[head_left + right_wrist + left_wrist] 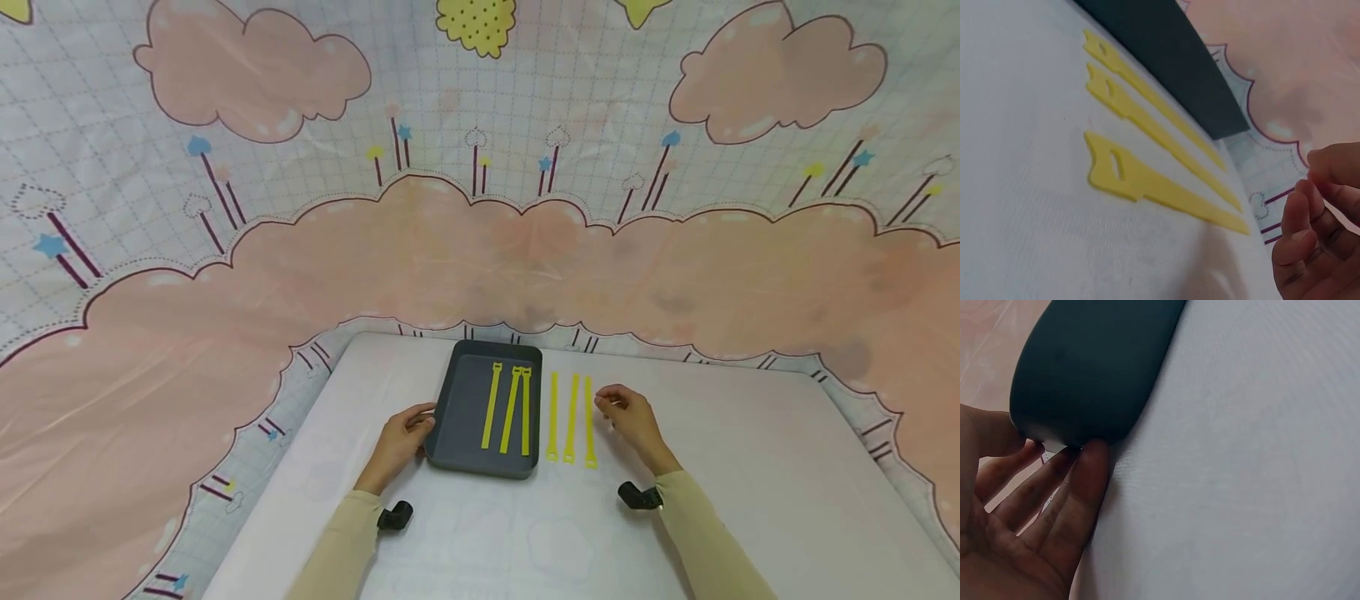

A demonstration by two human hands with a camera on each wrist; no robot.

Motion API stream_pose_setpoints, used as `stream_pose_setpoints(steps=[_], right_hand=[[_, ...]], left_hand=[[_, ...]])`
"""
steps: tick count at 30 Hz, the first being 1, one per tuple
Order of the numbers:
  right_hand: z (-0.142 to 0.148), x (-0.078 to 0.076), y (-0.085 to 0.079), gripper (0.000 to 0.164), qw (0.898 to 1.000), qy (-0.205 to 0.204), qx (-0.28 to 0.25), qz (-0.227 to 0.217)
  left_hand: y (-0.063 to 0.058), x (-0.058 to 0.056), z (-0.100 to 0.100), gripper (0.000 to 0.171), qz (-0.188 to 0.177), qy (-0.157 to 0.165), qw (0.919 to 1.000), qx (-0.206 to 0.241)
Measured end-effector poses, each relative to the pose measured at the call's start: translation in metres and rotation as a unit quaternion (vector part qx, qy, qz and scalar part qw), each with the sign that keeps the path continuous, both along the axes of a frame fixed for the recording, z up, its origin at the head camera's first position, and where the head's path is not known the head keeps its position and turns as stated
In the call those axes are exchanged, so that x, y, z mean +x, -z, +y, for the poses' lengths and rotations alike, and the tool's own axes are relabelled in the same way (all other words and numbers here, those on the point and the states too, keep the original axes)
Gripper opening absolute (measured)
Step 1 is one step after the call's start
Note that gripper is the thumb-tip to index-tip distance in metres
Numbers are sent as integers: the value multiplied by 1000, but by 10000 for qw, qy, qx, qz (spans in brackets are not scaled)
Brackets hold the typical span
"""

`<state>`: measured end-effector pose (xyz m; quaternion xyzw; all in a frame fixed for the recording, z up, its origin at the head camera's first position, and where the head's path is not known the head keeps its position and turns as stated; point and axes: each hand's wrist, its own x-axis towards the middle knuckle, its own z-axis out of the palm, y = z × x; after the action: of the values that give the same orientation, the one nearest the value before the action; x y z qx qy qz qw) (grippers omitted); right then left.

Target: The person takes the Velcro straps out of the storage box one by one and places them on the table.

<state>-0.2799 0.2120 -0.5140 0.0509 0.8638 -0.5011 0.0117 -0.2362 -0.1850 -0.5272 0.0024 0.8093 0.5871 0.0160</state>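
Note:
A dark grey tray (pixel 463 417) lies on the table, and my left hand (pixel 405 433) holds its left edge. In the left wrist view the thumb is at the tray's rim (pixel 1085 375) and the fingers touch its outer wall. Three yellow cable ties (pixel 491 408) with slotted heads lie inside the tray, heads at the far end. To the right of the tray lie three more yellow cable ties (pixel 572 417), heads toward me. My right hand (pixel 630 421) hovers just right of the outermost one, fingers loosely bent, with nothing visible in them.
The white table (pixel 750 467) extends on both sides of the tray. Behind it hangs a patterned cloth (pixel 525 267) with clouds. Each wrist bears a small black camera (pixel 395 516).

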Motion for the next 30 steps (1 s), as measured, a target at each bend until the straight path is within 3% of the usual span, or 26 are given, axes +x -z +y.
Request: stream_pose_setpoints(steps=[8,16,22,26,28,30], right_hand=[[-3,7,-13,21,9988,-181,66,460],[-8,18,-28,17,9948,-284,170,967],[-18,30,-42,15,9847,-565,442,1590],[-24,38,-49,14,9817,-671,491,1713],[-27,41,-51,13,9815,-709,450,1721],[-29,43,-54,13,9816,-727,381,1722]], left_hand=[[-10,4,5,38,-17,-66,9999,-113],[0,1,0,36,6,-59,10000,-53],[4,-1,-1,35,69,-39,10000,-32],[5,-1,-1,35,-10,-84,9999,-96],[3,0,0,36,19,-87,9999,-112],[-8,5,3,37,1,-49,9999,-129]])
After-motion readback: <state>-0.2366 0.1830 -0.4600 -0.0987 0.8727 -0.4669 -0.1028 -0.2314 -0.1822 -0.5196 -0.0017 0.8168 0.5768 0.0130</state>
